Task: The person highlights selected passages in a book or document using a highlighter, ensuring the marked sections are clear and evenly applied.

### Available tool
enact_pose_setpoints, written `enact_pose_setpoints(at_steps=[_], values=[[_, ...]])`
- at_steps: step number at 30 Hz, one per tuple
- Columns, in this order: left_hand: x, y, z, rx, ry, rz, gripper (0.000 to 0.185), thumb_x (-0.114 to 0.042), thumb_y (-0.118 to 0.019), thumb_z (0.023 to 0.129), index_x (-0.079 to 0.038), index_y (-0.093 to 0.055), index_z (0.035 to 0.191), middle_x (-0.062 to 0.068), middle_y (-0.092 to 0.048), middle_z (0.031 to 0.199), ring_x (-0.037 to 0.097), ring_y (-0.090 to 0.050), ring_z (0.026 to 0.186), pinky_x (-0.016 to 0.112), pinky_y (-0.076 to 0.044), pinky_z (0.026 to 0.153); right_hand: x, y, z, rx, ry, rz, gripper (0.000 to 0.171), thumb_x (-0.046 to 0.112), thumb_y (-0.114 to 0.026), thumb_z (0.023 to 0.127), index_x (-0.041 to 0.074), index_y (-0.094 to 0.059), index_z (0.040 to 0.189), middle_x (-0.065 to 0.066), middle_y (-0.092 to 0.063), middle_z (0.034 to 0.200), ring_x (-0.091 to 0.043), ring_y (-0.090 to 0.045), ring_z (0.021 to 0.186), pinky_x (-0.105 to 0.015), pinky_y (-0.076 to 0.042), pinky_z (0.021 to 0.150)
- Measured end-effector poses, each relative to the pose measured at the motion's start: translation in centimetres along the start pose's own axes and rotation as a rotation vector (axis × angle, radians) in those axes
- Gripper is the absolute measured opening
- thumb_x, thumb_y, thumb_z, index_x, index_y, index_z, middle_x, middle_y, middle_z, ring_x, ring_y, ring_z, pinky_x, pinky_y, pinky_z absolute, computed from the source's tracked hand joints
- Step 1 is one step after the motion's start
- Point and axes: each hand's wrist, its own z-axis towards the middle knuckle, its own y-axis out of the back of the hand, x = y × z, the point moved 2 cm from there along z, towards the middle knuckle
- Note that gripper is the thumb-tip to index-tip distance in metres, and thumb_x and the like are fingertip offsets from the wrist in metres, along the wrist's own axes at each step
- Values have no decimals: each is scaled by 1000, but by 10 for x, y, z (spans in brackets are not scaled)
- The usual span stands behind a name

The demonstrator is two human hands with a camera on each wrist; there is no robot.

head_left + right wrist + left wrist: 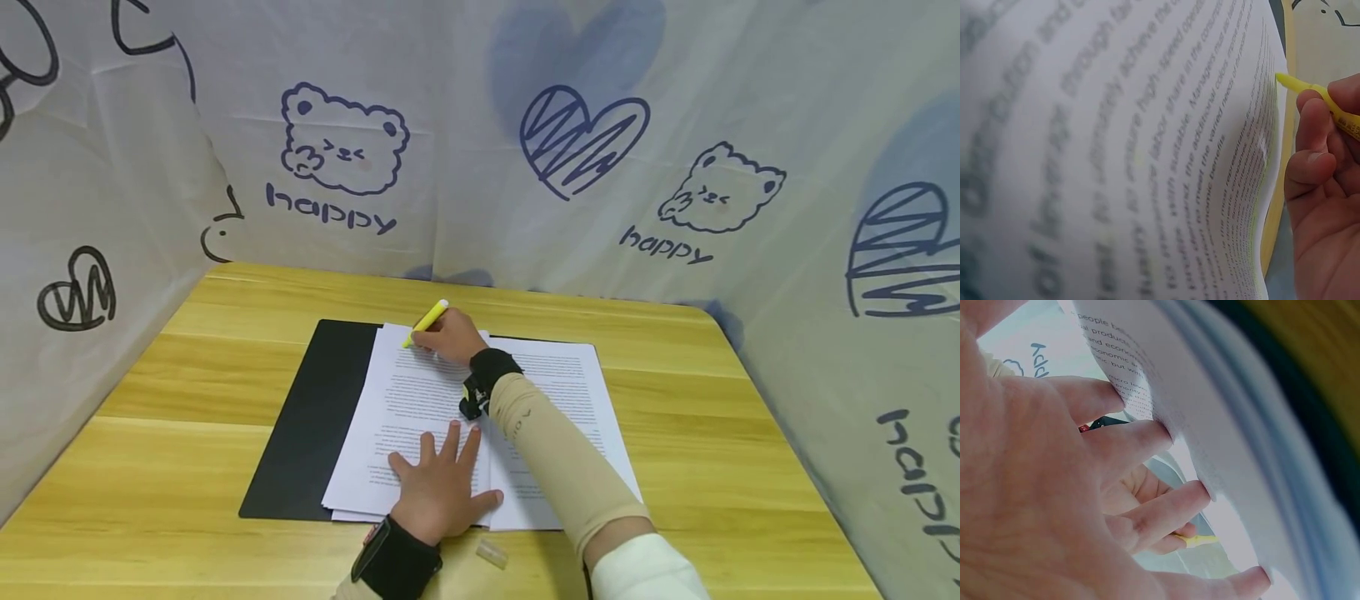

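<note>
Near the top left of a printed page, my right hand pinches a yellow highlighter. The right wrist view shows the highlighter's tip at the edge of the text, and a faint yellow-green streak runs along the lines there. My left hand rests with spread fingers on the lower part of the same page. In the left wrist view, its fingertips press on the paper. A second printed sheet lies to the right, partly covered by my right forearm.
Beneath the papers is a black folder, showing mostly on the left. A small translucent cap-like piece lies on the wooden table close to my left wrist. White cloth with drawings hangs behind and at both sides.
</note>
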Motion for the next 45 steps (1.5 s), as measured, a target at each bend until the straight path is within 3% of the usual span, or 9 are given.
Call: enact_pose_setpoints(at_steps=[12, 45], values=[[2, -1, 1, -3, -4, -3, 88, -65, -69, 89, -18, -43, 159, 13, -37, 164, 48, -38, 141, 84, -29, 96, 4, 0, 6, 43, -14, -61, 15, 20, -72, 97, 6, -75, 104, -2, -68, 78, -15, -59, 72, -25, -47, 67], [0, -1, 1, -6, -2, 1, 88, -65, -69, 89, -17, -43, 159, 13, -38, 164, 48, -39, 140, 84, -29, 96, 11, 9, 0, 57, -7, -171, 18, 18, -72, 97, 2, -71, 105, -6, -69, 85, -18, -60, 78, -25, -49, 74]])
